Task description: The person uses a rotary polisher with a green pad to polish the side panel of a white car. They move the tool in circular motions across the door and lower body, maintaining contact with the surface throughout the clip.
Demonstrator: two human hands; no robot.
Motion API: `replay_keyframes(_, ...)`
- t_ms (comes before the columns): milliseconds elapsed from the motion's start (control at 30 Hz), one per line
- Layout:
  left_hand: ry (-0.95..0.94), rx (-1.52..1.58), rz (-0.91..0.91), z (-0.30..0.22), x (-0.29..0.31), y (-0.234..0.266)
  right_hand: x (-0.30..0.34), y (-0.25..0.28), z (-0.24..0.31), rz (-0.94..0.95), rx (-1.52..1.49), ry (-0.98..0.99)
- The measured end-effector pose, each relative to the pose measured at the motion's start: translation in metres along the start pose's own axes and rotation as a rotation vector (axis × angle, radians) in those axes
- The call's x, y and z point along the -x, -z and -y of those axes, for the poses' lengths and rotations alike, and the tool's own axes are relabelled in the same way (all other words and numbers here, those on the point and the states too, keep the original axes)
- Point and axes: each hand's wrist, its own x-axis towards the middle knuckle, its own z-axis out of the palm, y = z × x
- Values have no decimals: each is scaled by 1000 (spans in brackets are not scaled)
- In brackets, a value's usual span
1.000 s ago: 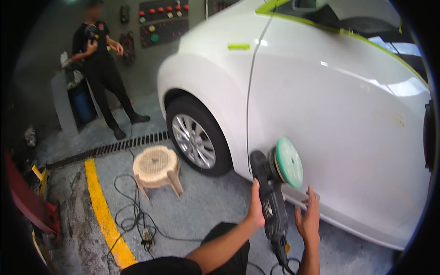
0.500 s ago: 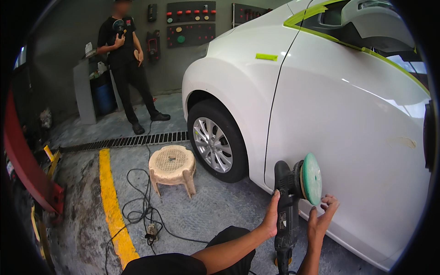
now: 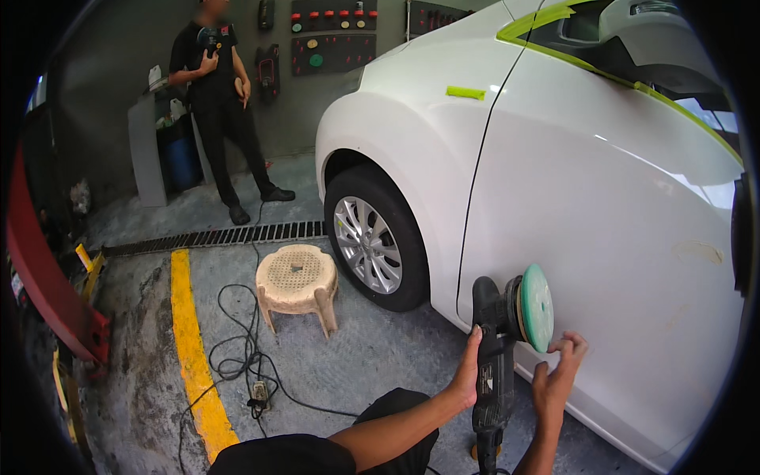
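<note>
A black car polisher [image 3: 492, 372] with a round green foam pad [image 3: 537, 309] stands upright beside the white car door [image 3: 602, 214]. My left hand [image 3: 467, 372] is wrapped round its body from the left, the thumb resting on the casing. Just below and right of the pad is my right hand [image 3: 558, 372], its fingers apart and bent, with nothing seen in them. The pad's flat face is turned toward the door. A dull smear of compound [image 3: 703, 252] marks the door farther right.
A beige plastic stool [image 3: 297, 273] stands by the front wheel [image 3: 368, 237]. A black cable [image 3: 252, 356] lies looped on the floor near a yellow line [image 3: 194, 348]. Another person [image 3: 222, 111] stands at the back left, holding a polisher. A red post [image 3: 55, 277] rises at far left.
The view has shifted slightly. My left hand keeps its hold on the polisher, and my right hand stays beside the pad with almost no movement.
</note>
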Motion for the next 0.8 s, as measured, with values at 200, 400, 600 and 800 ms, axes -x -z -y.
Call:
replay_keyframes(200, 27, 137, 15, -9, -4, -6, 6, 5, -21, 84, 201, 138)
replay_keyframes(400, -37, 33, -104, -10, -3, -22, 7, 16, -40, 9, 432, 328)
replay_keyframes(600, -122, 33, -123, -2, -7, -28, 6, 13, -54, 16, 536, 411)
replay_keyframes(800, -123, 27, -108, -3, -7, -27, -7, 1, -49, 52, 817, 554)
